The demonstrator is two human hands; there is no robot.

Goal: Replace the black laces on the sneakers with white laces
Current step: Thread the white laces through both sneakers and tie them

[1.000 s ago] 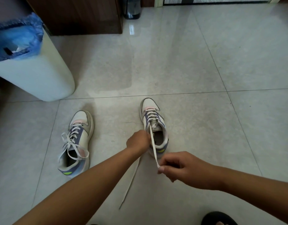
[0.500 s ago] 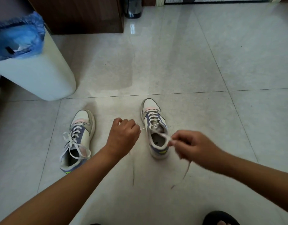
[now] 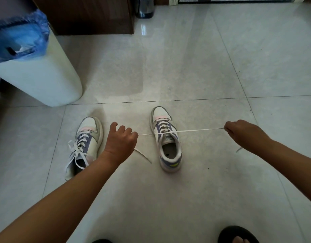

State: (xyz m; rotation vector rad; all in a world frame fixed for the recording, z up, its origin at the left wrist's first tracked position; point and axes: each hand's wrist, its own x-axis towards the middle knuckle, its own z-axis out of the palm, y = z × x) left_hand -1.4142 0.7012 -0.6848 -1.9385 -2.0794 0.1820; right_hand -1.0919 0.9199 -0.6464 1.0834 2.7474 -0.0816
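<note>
One white bin (image 3: 37, 81) with blue liner, well beyond the left hand (image 3: 122, 137). Two sneakers on the tiled floor (image 3: 186, 67): one sneaker (image 3: 167, 137) between the hands, a second sneaker (image 3: 84, 142) just left of the left hand, bow tied. One white lace (image 3: 195, 131) taut across the nearer shoe, each end pinched in curled fingers of left hand and right hand (image 3: 242, 133).
</note>
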